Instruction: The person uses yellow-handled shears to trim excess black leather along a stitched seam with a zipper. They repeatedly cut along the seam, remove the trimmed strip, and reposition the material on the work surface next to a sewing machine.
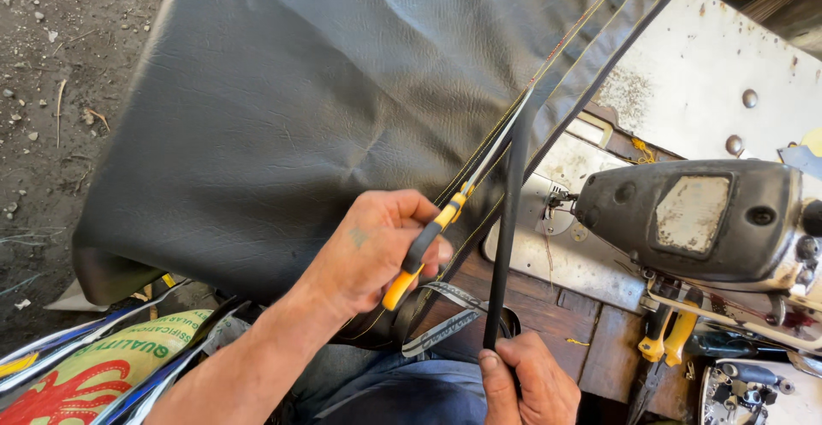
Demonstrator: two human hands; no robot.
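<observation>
Black leatherette sheet [282,100] spread wide over the lap and table edge, kept flat for the cut along its yellow-stitched seam. Left hand [377,249] wrapped tight around yellow-and-black scissors [445,219], blades running up that seam. Right hand [527,382] pinching a black trim strip [512,219], pulled taut, probably to steady the edge. Grey sewing machine [693,219] further right on the worn wooden table [548,305]. Printed sack [111,365] at lower left, contents hidden.
</observation>
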